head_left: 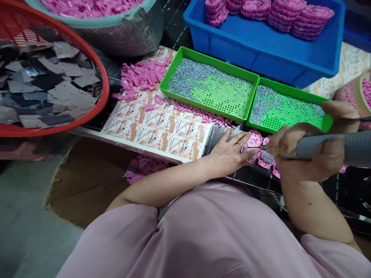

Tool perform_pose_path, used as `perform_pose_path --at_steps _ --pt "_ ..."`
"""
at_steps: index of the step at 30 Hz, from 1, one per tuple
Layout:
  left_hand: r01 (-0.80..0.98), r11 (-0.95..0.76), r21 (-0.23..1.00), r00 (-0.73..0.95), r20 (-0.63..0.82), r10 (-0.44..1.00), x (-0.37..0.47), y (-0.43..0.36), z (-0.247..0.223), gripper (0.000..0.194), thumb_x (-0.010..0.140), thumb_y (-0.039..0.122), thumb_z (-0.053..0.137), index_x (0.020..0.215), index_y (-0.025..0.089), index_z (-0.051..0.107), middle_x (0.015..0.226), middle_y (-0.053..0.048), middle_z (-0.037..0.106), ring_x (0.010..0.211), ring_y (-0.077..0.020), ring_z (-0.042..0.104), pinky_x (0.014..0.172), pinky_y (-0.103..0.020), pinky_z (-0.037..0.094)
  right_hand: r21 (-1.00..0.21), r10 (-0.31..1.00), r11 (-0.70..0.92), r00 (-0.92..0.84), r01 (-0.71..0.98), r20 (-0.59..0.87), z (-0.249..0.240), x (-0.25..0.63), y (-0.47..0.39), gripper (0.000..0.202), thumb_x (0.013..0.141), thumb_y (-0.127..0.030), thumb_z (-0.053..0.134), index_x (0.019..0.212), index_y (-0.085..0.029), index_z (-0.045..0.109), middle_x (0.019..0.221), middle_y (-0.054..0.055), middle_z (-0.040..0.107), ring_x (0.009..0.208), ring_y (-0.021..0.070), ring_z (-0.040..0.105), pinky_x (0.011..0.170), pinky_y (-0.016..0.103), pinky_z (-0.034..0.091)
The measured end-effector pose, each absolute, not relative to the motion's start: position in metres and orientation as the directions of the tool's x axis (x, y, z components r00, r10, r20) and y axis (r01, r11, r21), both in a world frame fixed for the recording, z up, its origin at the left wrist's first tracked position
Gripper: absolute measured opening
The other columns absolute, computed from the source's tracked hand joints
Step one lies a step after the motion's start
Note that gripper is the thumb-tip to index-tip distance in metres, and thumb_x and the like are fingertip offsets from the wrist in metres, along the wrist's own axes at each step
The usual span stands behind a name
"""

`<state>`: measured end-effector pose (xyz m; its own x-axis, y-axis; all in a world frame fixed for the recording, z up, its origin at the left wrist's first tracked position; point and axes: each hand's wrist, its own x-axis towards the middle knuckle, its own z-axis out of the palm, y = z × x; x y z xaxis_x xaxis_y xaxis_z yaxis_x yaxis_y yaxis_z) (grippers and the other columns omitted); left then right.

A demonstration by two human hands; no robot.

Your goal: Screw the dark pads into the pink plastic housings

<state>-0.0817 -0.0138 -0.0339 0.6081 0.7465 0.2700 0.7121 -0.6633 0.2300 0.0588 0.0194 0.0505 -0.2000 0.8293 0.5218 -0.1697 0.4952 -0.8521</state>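
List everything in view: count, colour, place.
Driver: one, grey, right.
Casings: several, pink, beside driver.
Trays: two, green, centre.
Screws: many, silver, in trays.
Bin: one, blue, top right.
Stacked parts: many, pink, in bin.
Plate basket: one, red, left.
Plates: many, mostly grey, inside.
Round basket: one, teal, top left.
Tub: one, beige, right.
Loose pieces: many, pink, beside trays.
Sheeting: uncounted, orange-white, tabletop.
Cardboard: one, brown, floor.
Left hand: one, on casing.
Right hand: one, round driver.

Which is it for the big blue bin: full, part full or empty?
Part full: stacks of pink parts stand along the far side of the blue bin, with bare blue floor in front.
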Motion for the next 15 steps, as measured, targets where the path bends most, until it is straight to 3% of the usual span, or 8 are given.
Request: perform_pose_path --at_steps 5,12,15 --pt "0.707 -0.664 0.243 0.6 0.291 0.745 -0.081 -0.014 -0.037 0.036 0.094 0.043 0.053 0.126 0.027 0.061 0.138 -0.018 0.053 0.13 -0.0302 0.048 0.107 -0.059 0.032 -0.877 0.875 0.47 -0.187 0.102 0.447 0.054 0.055 0.019 0.035 0.089 -0.048 0.042 0.119 -0.036 0.052 0.045 -0.005 0.037 0.032 0.0152 0.035 0.038 0.032 0.037" --pt "0.713 -0.664 0.225 0.617 0.248 0.747 -0.081 -0.012 -0.032 0.037 0.094 0.044 0.053 0.127 0.027 0.061 0.14 -0.016 0.051 0.131 -0.0307 0.047 0.107 -0.06 0.032 -0.915 0.871 0.402 -0.311 0.011 0.379 0.05 0.048 0.02 0.029 0.086 -0.052 0.051 0.109 -0.035 0.056 0.045 -0.005 0.038 0.033 0.0155 0.038 0.038 0.031 0.037" --pt "0.717 -0.66 0.225 0.617 0.236 0.751 -0.081 -0.012 -0.032 0.036 0.093 0.043 0.055 0.127 0.03 0.061 0.138 -0.014 0.053 0.13 -0.0301 0.047 0.107 -0.06 0.031 -0.88 0.846 0.476 -0.266 -0.015 0.462 0.048 0.053 0.021 0.029 0.086 -0.052 0.053 0.109 -0.035 0.052 0.046 -0.007 0.039 0.034 0.015 0.039 0.041 0.031 0.039"
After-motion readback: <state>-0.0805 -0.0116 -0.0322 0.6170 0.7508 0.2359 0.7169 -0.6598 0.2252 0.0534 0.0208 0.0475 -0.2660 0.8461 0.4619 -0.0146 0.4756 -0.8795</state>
